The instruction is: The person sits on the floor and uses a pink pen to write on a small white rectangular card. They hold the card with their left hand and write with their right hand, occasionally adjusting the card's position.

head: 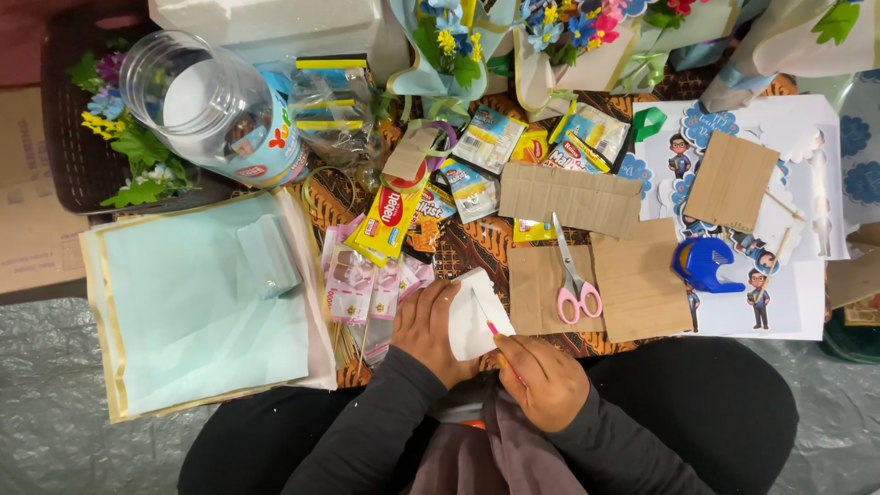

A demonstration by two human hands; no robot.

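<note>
Paper first: we press a small white paper piece, curved along one edge, flat at the near edge of the work surface with our left hand, fingers spread and lying on it rather than closed around it. Our right hand is curled shut around a thin pink-tipped pen or craft knife, its point touching the white piece; which of the two it is we cannot tell. We see no finished line or cut on the paper, so we judge this step barely begun.

Just right of the paper lie pink-handled scissors on flat brown cardboard pieces, matte and rectangular, some already cut to size. Beyond them sits a blue tape dispenser on a white sheet of printed cartoon cutouts. Left of our hand lie glossy clear packets with pink contents, then a stack of pale mint tissue sheets edged in cream. Farther off, shiny snack sachets scatter over a brown patterned cloth, a clear plastic jar lies on its side, and wrapped artificial flower bouquets stand along the far edge, apparently done.
</note>
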